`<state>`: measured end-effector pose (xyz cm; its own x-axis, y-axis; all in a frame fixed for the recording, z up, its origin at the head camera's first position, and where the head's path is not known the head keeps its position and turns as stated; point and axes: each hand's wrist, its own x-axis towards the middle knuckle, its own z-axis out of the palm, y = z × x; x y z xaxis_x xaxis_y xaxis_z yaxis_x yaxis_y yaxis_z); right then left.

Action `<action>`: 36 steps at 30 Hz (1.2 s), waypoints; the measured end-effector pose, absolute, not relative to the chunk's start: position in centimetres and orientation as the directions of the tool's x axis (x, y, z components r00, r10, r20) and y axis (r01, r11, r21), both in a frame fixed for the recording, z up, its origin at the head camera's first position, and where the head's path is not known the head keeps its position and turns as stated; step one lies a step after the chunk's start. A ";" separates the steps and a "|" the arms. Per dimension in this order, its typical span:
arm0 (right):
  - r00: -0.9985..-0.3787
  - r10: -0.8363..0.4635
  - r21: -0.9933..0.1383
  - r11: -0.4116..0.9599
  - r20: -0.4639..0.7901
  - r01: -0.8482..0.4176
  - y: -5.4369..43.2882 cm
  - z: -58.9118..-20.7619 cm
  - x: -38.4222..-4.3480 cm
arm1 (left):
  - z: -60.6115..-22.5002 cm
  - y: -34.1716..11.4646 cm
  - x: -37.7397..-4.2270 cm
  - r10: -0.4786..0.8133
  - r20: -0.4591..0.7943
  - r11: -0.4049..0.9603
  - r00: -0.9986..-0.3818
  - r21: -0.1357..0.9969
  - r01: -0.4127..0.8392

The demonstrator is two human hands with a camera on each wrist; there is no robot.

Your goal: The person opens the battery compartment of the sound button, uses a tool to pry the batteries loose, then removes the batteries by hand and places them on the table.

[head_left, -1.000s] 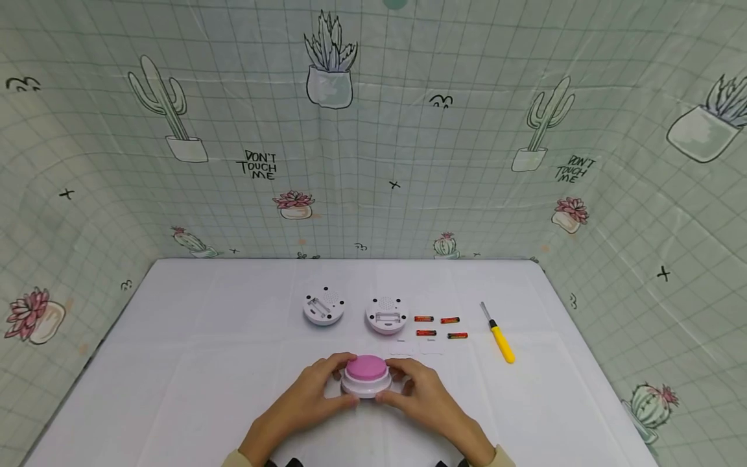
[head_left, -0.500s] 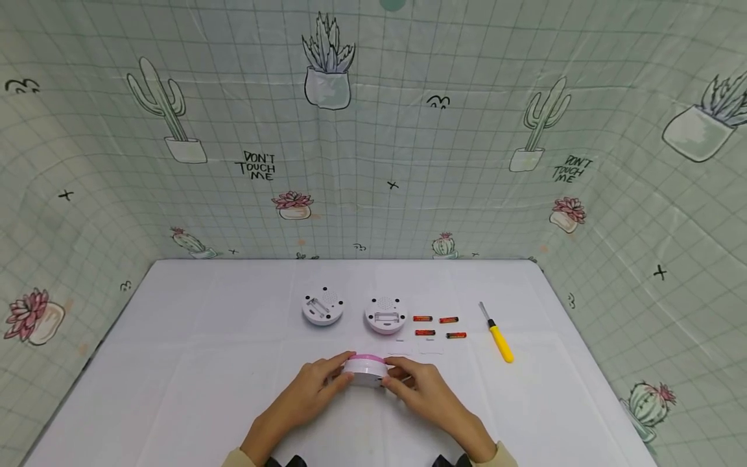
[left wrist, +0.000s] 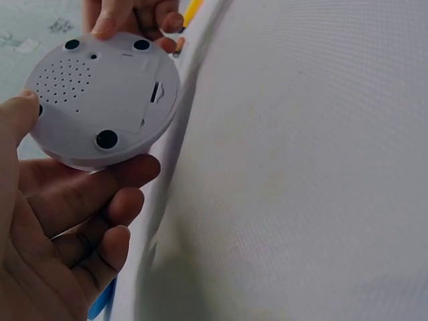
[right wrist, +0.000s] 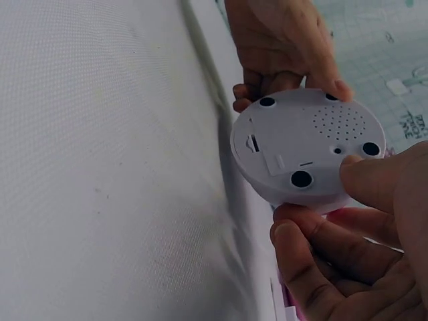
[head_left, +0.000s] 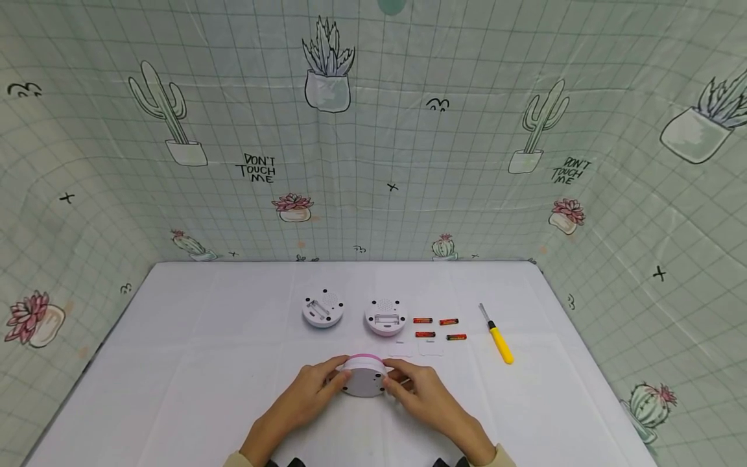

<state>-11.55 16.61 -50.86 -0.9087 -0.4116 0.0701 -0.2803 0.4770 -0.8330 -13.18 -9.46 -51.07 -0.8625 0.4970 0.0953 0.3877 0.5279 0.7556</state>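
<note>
Both hands hold a round white push button [head_left: 366, 381] with a pink top, tilted so its underside faces the person. My left hand [head_left: 318, 387] pinches its left edge, thumb on the underside and fingers beneath. On the opposite edge, my right hand [head_left: 423, 392] grips it the same way. In the left wrist view the underside [left wrist: 100, 93] shows black rubber feet, speaker holes and a closed battery cover. The right wrist view shows that cover [right wrist: 277, 144] with its small latch slot.
Two more round buttons lie upside down behind, a left one [head_left: 323, 310] and a right one [head_left: 385, 318], battery bays uncovered. Right of them are several red batteries [head_left: 425, 335], two white covers [head_left: 430, 349] and a yellow-handled screwdriver [head_left: 500, 340]. A patterned cloth [head_left: 373, 130] hangs behind the table.
The push button has been tipped in both hands: its pink top turned away and its underside came round toward the person. The things on the table stay where they were.
</note>
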 end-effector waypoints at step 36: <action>-0.829 -0.514 -0.797 0.395 0.221 -0.457 15.8 -51.7 -11.4 | -51.2 -8.9 -13.5 0.375 -0.055 0.483 -0.926 0.863 0.145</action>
